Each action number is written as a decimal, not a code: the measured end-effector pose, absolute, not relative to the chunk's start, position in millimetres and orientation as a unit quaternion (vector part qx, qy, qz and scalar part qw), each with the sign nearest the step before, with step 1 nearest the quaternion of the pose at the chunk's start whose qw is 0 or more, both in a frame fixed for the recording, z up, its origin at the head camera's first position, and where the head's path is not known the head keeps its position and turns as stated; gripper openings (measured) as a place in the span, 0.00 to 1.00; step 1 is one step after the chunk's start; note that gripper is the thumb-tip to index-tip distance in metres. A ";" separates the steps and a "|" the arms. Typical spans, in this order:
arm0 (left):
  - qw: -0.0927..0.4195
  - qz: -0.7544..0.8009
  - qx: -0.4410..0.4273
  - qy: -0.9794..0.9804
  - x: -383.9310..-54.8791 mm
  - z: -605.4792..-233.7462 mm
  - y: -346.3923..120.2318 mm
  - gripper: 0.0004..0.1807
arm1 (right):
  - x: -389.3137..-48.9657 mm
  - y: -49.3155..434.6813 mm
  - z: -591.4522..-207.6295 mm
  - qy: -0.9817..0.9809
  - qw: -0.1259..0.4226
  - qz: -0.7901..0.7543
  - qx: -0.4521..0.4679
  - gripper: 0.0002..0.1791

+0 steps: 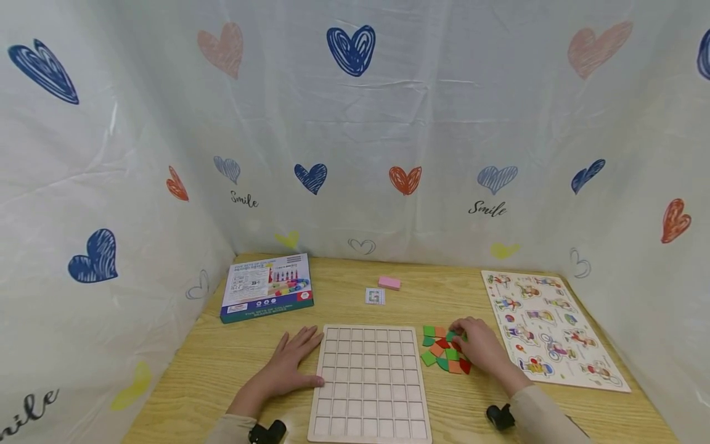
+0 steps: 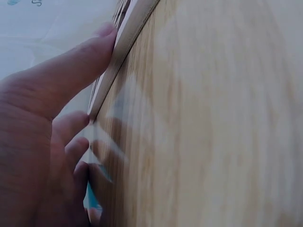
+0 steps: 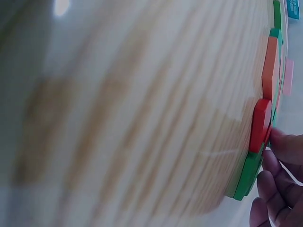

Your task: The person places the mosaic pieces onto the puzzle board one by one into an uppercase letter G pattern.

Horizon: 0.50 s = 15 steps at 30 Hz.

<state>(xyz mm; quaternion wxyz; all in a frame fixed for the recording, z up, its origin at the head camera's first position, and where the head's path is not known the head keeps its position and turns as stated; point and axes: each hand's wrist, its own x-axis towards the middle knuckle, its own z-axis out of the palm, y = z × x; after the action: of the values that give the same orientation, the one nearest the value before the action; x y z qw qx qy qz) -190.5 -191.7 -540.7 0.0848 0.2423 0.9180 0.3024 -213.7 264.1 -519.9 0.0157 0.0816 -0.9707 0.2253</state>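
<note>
In the head view my left hand (image 1: 289, 365) lies spread at the left edge of a wooden grid board (image 1: 368, 382). Its thumb (image 2: 102, 47) presses on the board's edge in the left wrist view, and other fingertips touch the edge further along. My right hand (image 1: 481, 346) is at the far right side of a cluster of flat coloured pieces, its fingers bent down among them. Green squares (image 1: 429, 332), orange squares (image 1: 455, 367) and red pieces (image 1: 465, 366) make up the cluster. The right thumb (image 3: 286, 145) is right beside a red piece (image 3: 261, 124); I cannot tell whether it pinches one.
A boxed set (image 1: 267, 287) lies at the back left. Behind the board are a pink block (image 1: 389, 283) and a small printed card (image 1: 375, 296). A picture puzzle board (image 1: 554, 330) lies on the right. Heart-patterned curtains (image 1: 355, 123) enclose the wooden table (image 1: 183, 394).
</note>
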 end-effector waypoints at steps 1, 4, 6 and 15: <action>0.089 0.298 0.240 0.920 -190.7 -541.3 -191.9 0.55 | -214.1 264.4 -519.9 -0.970 0.015 0.230 0.080 0.07; 0.099 0.290 0.233 0.923 -190.6 -541.1 -191.8 0.56 | -215.2 265.5 -520.4 -0.967 0.012 0.244 0.074 0.07; 0.103 0.290 0.232 0.923 -190.3 -540.7 -191.6 0.57 | -215.9 266.1 -520.6 -0.965 0.011 0.251 0.073 0.08; 0.096 0.298 0.241 0.919 -188.0 -539.7 -192.0 0.57 | -216.0 268.0 -520.6 -0.957 -0.002 0.279 0.075 0.08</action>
<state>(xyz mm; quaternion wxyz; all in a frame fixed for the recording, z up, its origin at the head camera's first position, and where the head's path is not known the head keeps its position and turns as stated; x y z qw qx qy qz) -188.0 -192.0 -539.7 0.0963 0.2409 0.9187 0.2979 -216.0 268.0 -520.6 -0.0016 0.0748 -0.9573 0.2791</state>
